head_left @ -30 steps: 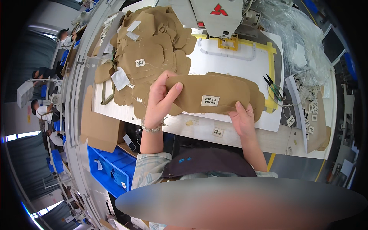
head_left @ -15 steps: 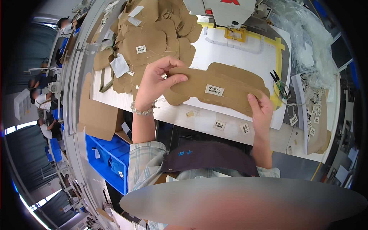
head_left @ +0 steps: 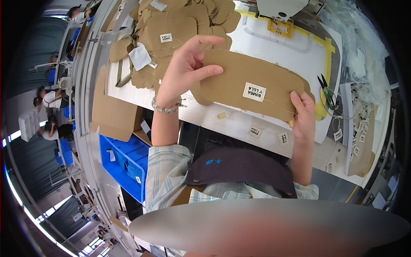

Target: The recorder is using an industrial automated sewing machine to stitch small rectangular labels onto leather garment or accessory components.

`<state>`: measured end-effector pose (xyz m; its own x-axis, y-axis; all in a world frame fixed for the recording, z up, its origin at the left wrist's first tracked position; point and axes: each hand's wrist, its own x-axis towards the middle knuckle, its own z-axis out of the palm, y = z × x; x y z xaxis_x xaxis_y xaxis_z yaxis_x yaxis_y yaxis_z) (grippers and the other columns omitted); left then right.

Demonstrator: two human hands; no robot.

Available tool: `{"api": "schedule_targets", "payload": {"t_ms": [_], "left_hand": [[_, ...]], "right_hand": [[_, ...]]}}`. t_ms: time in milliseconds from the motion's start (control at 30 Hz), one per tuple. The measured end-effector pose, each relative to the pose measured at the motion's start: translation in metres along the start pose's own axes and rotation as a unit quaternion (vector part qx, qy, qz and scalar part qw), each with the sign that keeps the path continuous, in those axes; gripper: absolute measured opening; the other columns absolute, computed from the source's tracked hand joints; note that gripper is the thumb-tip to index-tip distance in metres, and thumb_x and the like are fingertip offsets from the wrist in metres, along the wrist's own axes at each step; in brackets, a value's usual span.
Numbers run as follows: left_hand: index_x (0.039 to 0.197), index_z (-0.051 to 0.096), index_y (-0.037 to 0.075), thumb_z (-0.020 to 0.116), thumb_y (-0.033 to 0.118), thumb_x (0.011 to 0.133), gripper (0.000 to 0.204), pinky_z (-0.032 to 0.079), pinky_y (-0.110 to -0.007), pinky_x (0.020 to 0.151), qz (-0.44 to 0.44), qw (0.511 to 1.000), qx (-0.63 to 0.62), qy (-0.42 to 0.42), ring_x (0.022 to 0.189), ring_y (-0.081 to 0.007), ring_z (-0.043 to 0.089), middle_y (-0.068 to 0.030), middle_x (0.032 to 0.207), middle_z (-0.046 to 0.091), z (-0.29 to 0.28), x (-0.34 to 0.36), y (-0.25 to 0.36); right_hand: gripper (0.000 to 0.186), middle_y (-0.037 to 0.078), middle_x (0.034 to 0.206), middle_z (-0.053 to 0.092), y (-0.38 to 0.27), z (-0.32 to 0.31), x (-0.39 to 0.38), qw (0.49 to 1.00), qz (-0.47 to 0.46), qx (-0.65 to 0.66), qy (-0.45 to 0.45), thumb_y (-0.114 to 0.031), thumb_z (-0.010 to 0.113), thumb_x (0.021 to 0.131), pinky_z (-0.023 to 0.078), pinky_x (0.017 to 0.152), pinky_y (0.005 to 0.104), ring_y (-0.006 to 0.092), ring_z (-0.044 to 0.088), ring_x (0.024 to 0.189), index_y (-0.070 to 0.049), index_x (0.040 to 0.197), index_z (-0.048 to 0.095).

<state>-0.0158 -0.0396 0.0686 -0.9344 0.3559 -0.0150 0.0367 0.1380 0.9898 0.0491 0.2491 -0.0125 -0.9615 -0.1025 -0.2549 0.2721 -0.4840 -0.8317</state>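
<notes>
A tan fabric piece [head_left: 231, 73] with a white sewn label [head_left: 254, 91] spans my two hands above the table. Loose threads trail from the label and the edges. My left hand [head_left: 187, 70] has its thumb over the piece's left end, its index finger stretched out above the edge and other fingers partly hidden behind. The right end is gripped by my right hand [head_left: 303, 112], thumb in front and fingers behind. More tan fabric shows behind the held piece, at its lower left and right. A large pile of similar tan pieces [head_left: 171, 30] lies at the far left.
A sewing machine head [head_left: 280, 8] with a yellow frame [head_left: 280, 29] stands at the back. Black-bladed snips [head_left: 327, 92] lie on the right, near a stack of labels [head_left: 358, 115]. Loose labels [head_left: 255, 131] rest along the front edge. A blue crate [head_left: 122, 169] sits lower left.
The fabric piece now faces me more flatly, its label plainer and larger. My left index finger has straightened away from the edge. The whole view has shifted slightly.
</notes>
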Motion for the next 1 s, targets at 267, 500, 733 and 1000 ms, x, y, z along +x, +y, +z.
{"api": "schedule_targets", "payload": {"t_ms": [267, 500, 733, 1000], "left_hand": [[0.13, 0.051, 0.003, 0.07, -0.006, 0.082, 0.052, 0.051, -0.022, 0.067, 0.027, 0.999, -0.017, 0.019, 0.08, -0.0089, 0.067, -0.0068, 0.089, 0.072, 0.006, 0.0, 0.013], [0.122, 0.062, 0.003, 0.069, -0.007, 0.08, 0.043, 0.05, -0.019, 0.059, -0.043, 0.997, 0.068, 0.013, 0.078, -0.0092, 0.067, -0.0058, 0.086, 0.07, -0.006, -0.003, 0.013], [0.086, 0.073, 0.0, 0.066, -0.015, 0.072, 0.022, 0.057, -0.024, 0.069, 0.066, 0.99, 0.106, 0.066, 0.084, -0.0154, 0.07, -0.0089, 0.092, 0.073, -0.012, -0.001, -0.024], [0.07, 0.07, 0.002, 0.069, -0.013, 0.069, 0.015, 0.058, -0.029, 0.074, 0.291, 0.948, 0.056, 0.116, 0.087, -0.0216, 0.071, -0.0159, 0.099, 0.073, -0.012, -0.002, -0.024]], "right_hand": [[0.027, 0.006, 0.103, 0.068, -0.009, 0.0, -0.002, 1.0, -0.005, 0.021, -0.003, -0.014, 0.058, 0.098, 0.052, 0.077, 0.0227, 0.0085, 0.064, 0.089, 0.002, 0.119, 0.062], [0.022, 0.008, 0.102, 0.068, -0.013, -0.014, -0.007, 0.996, 0.023, -0.064, -0.063, -0.008, 0.057, 0.096, 0.053, 0.065, 0.021, 0.0102, 0.066, 0.085, 0.005, 0.113, 0.065], [0.033, 0.023, 0.13, 0.058, -0.018, 0.028, -0.034, 0.887, -0.21, -0.384, -0.147, 0.006, 0.059, 0.082, 0.056, 0.073, 0.0283, 0.0211, 0.069, 0.098, -0.003, 0.112, 0.071], [0.038, 0.019, 0.141, 0.05, 0.012, 0.022, -0.032, 0.701, -0.452, -0.531, -0.149, 0.002, 0.066, 0.074, 0.054, 0.091, 0.0395, 0.0348, 0.063, 0.109, -0.013, 0.107, 0.075]]}}
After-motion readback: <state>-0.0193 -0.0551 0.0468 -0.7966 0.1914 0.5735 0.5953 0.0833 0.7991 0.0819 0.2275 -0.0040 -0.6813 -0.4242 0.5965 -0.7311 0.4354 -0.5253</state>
